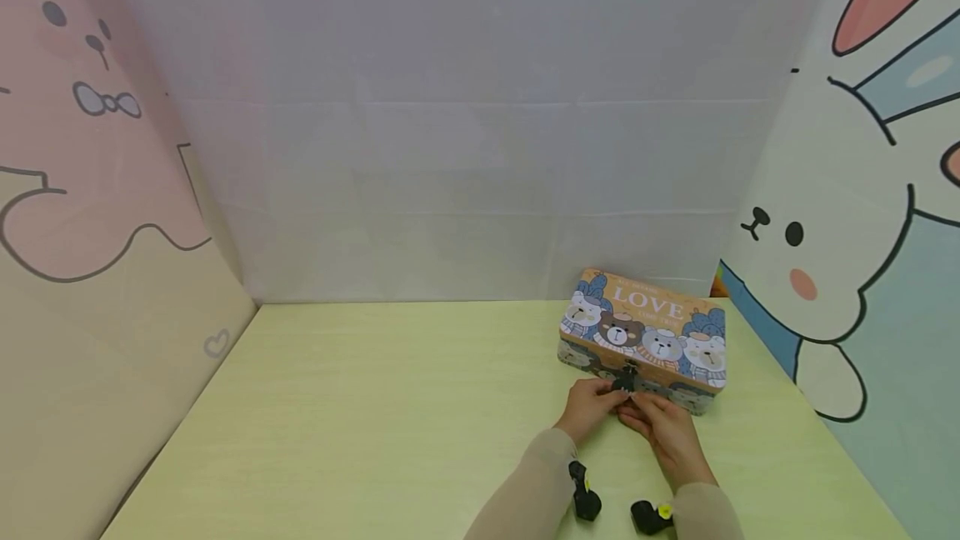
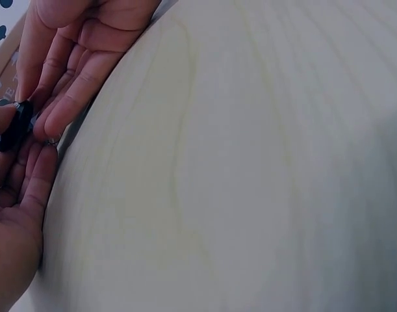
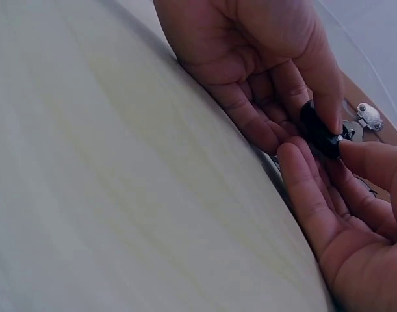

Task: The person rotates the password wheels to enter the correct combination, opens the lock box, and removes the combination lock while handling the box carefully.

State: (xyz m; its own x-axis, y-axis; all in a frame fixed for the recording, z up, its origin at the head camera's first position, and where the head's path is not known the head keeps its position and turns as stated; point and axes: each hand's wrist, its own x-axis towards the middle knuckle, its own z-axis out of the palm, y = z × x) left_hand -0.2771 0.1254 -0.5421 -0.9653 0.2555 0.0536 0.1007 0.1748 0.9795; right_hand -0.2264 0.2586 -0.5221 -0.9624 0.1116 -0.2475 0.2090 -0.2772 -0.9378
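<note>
A tin box (image 1: 643,325) with bears and the word LOVE on its lid stands closed at the table's back right, turned slightly. At the middle of its front is a small black padlock (image 3: 320,130), close to the metal clasp (image 3: 369,117). My left hand (image 1: 588,408) pinches the padlock from the left, thumb on top and fingers curled beneath. From the other side my right hand (image 1: 667,432) pinches its end between thumb and fingers, meeting the left fingertips. The fingers cover much of the padlock (image 2: 16,127). A bit of thin metal ring (image 3: 276,158) shows beside the fingertips.
The pale yellow-green table (image 1: 360,407) extends left and toward me. Behind the box rises a white back wall (image 1: 465,148). A printed rabbit panel (image 1: 847,273) borders the right side. Black wrist devices (image 1: 585,497) sit by both sleeves.
</note>
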